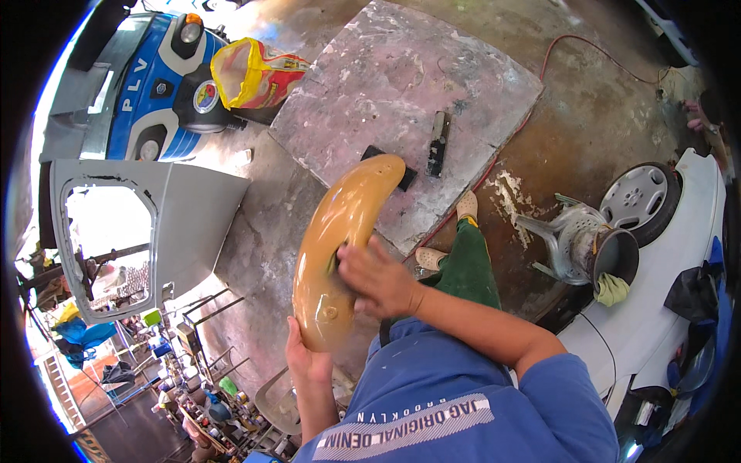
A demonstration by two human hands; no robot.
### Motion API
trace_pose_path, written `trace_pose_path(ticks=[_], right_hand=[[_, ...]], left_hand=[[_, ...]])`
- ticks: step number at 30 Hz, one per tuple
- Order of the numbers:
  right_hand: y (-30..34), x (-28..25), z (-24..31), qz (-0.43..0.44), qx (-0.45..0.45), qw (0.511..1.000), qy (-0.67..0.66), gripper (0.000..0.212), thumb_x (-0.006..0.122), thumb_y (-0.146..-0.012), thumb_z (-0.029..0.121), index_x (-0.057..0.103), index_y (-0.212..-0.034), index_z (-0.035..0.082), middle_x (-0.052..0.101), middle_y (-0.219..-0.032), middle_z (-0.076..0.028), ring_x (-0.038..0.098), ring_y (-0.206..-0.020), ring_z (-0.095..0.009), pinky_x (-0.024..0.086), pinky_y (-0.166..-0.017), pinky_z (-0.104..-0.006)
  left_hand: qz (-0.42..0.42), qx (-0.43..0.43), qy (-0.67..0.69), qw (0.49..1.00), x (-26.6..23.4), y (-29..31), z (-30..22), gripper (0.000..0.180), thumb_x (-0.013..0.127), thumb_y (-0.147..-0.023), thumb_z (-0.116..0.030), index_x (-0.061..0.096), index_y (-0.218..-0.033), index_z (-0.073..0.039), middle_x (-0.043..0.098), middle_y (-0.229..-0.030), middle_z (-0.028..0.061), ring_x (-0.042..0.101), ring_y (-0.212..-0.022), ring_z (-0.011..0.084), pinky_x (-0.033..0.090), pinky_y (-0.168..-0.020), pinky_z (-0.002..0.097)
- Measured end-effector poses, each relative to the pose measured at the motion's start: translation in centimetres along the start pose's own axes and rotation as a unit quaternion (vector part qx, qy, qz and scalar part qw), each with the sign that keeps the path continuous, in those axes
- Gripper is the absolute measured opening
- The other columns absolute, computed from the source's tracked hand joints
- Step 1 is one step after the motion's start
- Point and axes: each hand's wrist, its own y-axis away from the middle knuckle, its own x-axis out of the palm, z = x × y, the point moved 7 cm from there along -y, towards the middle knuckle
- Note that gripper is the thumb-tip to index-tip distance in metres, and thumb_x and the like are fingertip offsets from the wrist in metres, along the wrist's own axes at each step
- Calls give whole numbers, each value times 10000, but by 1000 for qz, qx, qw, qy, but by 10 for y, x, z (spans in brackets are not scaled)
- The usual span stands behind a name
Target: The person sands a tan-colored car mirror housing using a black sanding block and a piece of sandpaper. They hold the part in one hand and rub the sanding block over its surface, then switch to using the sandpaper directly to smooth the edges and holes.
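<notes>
A long, curved motorcycle fender (340, 220) with a glossy tan-yellow surface is held up in front of my body, its far end over the table. My left hand (306, 356) grips its lower end, thumb along the edge and the other fingers mostly hidden behind. My right hand (378, 279) lies against the fender's right side, slightly smeared by motion. Something dark shows at its fingertips, between them and the fender; its kind is unclear. Past the fender's far end, a flat black block (407, 179) and a long dark sanding-block-like bar (438, 144) lie on the table.
The low, paint-stained table (370, 85) stands ahead. Left are a yellow-red sack (258, 73), a blue-white vehicle front (166, 85) and a grey door panel (193, 208). Right are a red hose (494, 162), a wheel (644, 202), a metal bucket-like container (614, 255) and a white car panel (656, 332).
</notes>
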Motion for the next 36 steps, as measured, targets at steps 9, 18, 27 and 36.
trace_pose_path(ticks=[9,18,27,36], right_hand=[[-23,-25,-85,-153,173,973,1,563,526,-988,268,435,-1462,-22,391,-1551,-221,323,-1472,-363,155,-1218,-531],[-50,-55,-94,-65,186,980,1,436,539,-978,267,565,-1356,52,528,-1448,-147,444,-1402,-293,245,-1194,-506],[-44,-29,11,50,-52,997,8,456,565,-962,244,554,-1352,7,573,-1397,-154,504,-1314,-347,318,-1143,-494],[-35,-36,-23,-69,151,984,-66,463,452,-1040,227,483,-1443,0,444,-1533,-178,335,-1472,-331,149,-1227,-469]], left_hand=[[9,32,-34,999,18,7,5,474,371,-1095,-339,448,-1425,-8,494,-1460,189,491,-1339,347,386,-1127,536],[16,27,-26,999,20,6,5,506,406,-1080,-365,423,-1459,-30,496,-1466,173,494,-1331,349,390,-1126,532],[105,-14,55,993,48,34,14,466,411,-1086,-321,435,-1433,-10,499,-1456,168,478,-1350,335,381,-1133,531],[113,73,-12,991,57,34,2,436,425,-1080,-279,455,-1412,2,508,-1448,175,502,-1330,331,391,-1124,519]])
